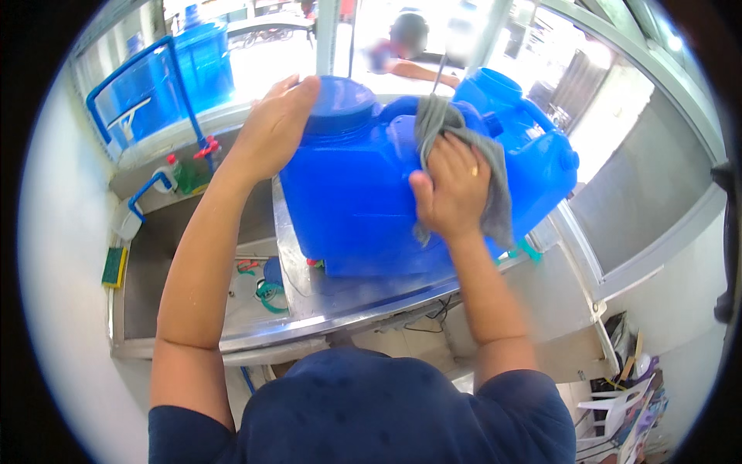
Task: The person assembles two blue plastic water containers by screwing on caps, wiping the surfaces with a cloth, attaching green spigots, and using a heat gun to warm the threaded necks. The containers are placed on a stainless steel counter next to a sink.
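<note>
A large blue plastic water jug [348, 193] with a wide round lid [344, 97] stands in front of me on the metal counter, slightly tilted. My left hand [278, 127] grips it at the lid's left side; some of the fingertips are hidden behind it. With my right hand [456, 182] I press a grey cloth [498, 185] against the jug's upper right part, near its handle. The cloth drapes down on both sides of that hand. Directly behind, to the right, is a second blue jug [545, 174] with an uncapped wide neck.
On the left lies a steel sink [166, 267] holding a green ring-shaped piece [270, 296]. A yellow-green sponge [114, 267] sits at its left edge, beside a blue pipe with a red valve [207, 147]. Beyond the window stand blue containers [205, 66] and a helmeted person [406, 39].
</note>
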Tool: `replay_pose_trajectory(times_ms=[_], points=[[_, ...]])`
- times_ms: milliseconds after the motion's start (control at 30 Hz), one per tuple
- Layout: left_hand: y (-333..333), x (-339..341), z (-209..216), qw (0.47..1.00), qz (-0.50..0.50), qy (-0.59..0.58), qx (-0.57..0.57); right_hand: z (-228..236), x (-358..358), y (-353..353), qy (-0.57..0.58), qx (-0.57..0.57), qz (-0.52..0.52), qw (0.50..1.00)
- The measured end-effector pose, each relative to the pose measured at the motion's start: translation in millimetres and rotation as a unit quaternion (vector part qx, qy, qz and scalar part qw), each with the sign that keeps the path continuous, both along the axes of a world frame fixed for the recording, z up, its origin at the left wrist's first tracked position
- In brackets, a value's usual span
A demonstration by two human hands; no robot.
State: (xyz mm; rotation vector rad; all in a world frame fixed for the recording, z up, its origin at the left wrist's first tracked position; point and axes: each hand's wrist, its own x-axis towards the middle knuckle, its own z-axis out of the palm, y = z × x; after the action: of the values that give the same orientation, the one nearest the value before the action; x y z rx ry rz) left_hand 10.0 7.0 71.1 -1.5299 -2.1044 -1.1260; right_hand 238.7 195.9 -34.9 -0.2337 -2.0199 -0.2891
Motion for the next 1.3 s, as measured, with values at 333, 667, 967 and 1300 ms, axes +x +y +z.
replay_pose_trajectory(times_ms=[333, 667, 967, 1300], points=[[-3, 4, 2, 1.0, 0.002, 0.004, -0.013, -121, 85, 11, -0.257, 0.03, 0.04, 0.965], [-1, 6, 0, 0.999, -0.021, 0.007, 0.035, 116, 12, 74, -0.088, -0.282, 0.246, 0.923], [10, 3, -10, 0.994, -0.01, 0.0, 0.106, 153, -56, 42, -0.358, -0.202, -0.031, 0.911], [8, 2, -7, 0.955, -0.127, -0.226, 0.141, 161, -94, -49, -0.201, -0.348, 0.299, 0.865]])
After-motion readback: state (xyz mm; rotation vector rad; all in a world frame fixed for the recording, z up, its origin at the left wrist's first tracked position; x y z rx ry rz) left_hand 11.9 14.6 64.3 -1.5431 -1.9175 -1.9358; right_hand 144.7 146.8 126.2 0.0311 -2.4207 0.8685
